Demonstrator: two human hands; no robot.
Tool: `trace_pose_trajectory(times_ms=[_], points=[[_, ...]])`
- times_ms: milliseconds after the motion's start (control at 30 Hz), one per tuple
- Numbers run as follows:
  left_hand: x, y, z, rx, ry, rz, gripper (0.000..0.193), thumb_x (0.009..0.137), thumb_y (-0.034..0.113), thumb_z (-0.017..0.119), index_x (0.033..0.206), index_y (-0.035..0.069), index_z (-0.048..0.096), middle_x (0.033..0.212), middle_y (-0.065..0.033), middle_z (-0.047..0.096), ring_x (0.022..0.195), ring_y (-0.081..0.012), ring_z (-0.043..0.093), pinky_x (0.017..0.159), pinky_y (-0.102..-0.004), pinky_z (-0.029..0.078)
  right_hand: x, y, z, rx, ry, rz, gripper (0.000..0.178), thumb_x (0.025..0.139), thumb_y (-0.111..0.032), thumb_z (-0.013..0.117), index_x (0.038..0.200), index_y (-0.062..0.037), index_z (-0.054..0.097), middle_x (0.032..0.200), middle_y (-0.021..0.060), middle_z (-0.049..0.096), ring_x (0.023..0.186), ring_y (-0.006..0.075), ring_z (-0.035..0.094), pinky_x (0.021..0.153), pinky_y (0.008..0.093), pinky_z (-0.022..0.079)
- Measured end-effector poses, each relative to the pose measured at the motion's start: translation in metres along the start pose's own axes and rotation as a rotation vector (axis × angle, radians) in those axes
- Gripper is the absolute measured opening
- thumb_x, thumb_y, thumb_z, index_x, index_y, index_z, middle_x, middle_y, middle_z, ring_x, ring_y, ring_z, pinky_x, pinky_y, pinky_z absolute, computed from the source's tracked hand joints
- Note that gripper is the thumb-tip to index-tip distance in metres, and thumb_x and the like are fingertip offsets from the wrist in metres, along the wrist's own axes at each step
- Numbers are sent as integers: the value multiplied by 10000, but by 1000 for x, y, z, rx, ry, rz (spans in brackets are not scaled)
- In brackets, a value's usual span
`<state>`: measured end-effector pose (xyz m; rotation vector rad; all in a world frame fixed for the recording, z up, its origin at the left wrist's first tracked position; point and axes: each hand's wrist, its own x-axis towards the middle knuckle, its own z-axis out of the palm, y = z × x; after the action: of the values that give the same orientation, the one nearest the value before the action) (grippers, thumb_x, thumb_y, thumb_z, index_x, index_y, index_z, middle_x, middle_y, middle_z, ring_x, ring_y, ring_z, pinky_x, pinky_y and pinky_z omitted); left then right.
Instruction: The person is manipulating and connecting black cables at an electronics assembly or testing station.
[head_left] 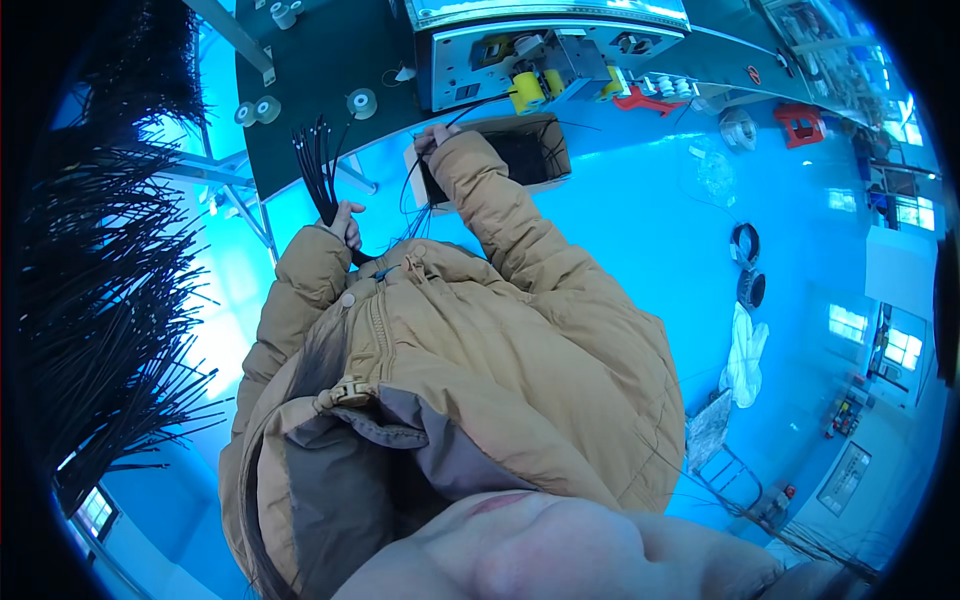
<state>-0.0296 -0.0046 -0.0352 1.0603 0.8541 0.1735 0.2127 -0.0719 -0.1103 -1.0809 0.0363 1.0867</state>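
Observation:
My left hand (346, 226) is closed round a bundle of thin black cables (318, 180), whose tips stand up and fan out. Farther forward and to the right, my right hand (434, 138) pinches a single black cable (463, 115) that runs toward the machine (560, 68) on the bench. Yellow rollers (526, 91) sit at the machine's front, just right of that hand. Below it an open cardboard box (548, 182) stands with a dark inside. More loose black cables (412, 222) hang between my hands, in front of my tan jacket.
The green bench (340, 60) carries several tape rolls (362, 103). Large bunches of black cables (110, 300) hang at the left. A red plastic piece (645, 101) lies right of the machine. Coils (744, 245) and a white bag (743, 360) rest on the blue floor.

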Motion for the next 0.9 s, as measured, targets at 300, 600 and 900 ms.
trace_pose_trajectory(times_ms=[300,600,900], points=[[5,-3,-1,61,74,-21,258,814,261,529,902,23,479,479,4,325,398,-111,320,414,-271,309,-4,4,0,-242,71,28,261,879,-237,362,859,-53,545,721,88,615,632,171,565,616,289,430],[5,-7,-1,-45,149,-39,138,793,164,520,793,43,455,464,-8,315,376,-123,316,395,-277,305,-54,-29,21,-577,114,-31,272,876,-257,340,904,-58,525,761,38,602,638,146,534,604,266,425],[0,12,10,11,207,-78,212,802,244,529,872,46,500,574,-21,396,420,-107,346,414,-261,323,-70,7,25,-1147,-204,-298,215,797,-212,451,962,-84,502,819,47,603,705,205,563,660,318,443]])
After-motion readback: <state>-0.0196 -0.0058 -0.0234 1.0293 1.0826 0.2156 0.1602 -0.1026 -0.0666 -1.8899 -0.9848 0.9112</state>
